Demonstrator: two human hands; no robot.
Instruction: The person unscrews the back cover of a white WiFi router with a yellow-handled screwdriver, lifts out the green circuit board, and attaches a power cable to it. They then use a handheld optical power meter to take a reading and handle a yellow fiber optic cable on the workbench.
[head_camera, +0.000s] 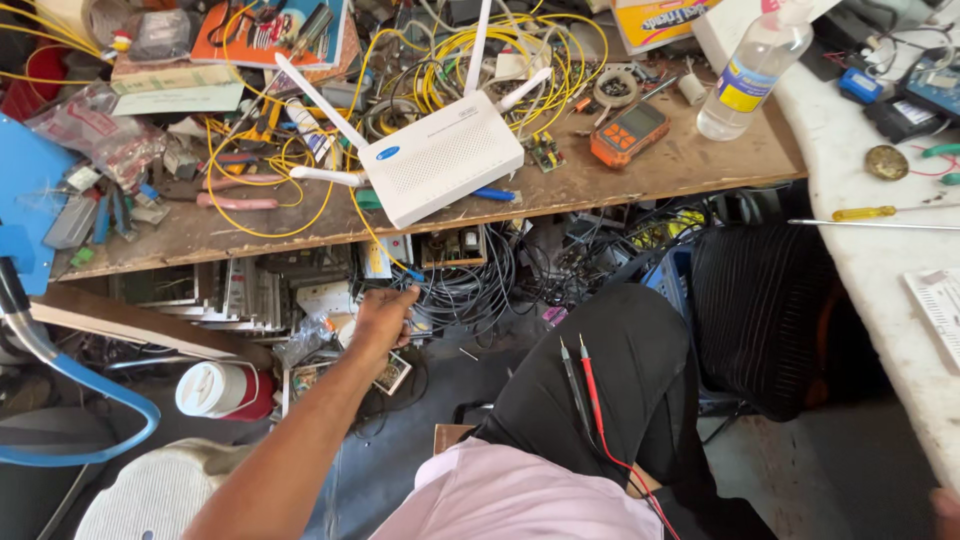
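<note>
The left hand (385, 315) reaches under the bench's (700, 160) front edge, fingers curled around a small item I cannot identify, beside tangled black cables (470, 290). A white router (440, 170) overhangs that edge above. The right hand is out of sight.

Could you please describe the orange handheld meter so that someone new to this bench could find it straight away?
Start at the wooden workbench and find the white router with antennas near its front edge. Just right of it, before the clear plastic bottle, lies the meter. It is the only orange-cased device there, with a dark screen on its face.
</note>
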